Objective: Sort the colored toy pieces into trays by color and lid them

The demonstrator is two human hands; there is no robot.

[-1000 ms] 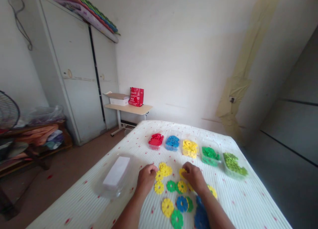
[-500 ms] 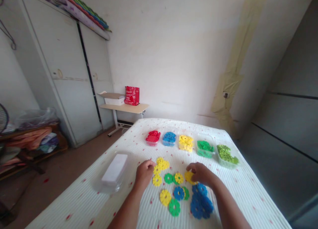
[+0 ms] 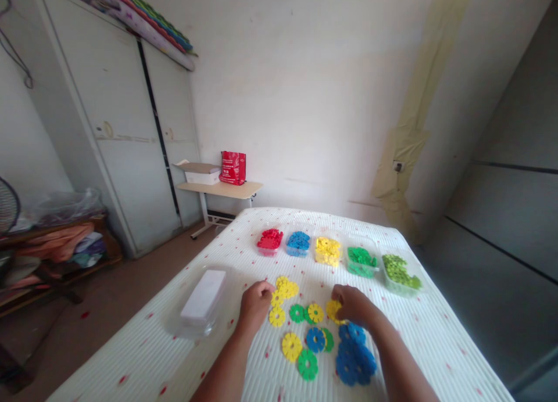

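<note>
My left hand (image 3: 257, 304) is closed, fingers curled and thumb tip against the forefinger, beside a small group of yellow snowflake discs (image 3: 286, 287). Whatever lies between its fingertips is hidden. With bent fingers my right hand (image 3: 352, 306) pinches the edge of another yellow snowflake disc (image 3: 333, 310), just above a heap of blue snowflake discs (image 3: 354, 358). Between the hands, green snowflake discs (image 3: 297, 313) lie loose with yellow ones. Nearer me are a single yellow disc (image 3: 292, 347), a blue disc (image 3: 315, 339) partly over a green one, and a green disc (image 3: 307, 365).
Clear tubs stand in a row at the back, holding red (image 3: 269, 240), blue (image 3: 298, 243), yellow (image 3: 328, 250), green (image 3: 361, 260) and light green pieces (image 3: 399, 271). A clear container with a white block (image 3: 204, 294) lies at the left of the table (image 3: 143, 355).
The view has shifted slightly. My right fingers have drawn in closer around the edge of the yellow disc; my left hand keeps its place by the yellow group.
</note>
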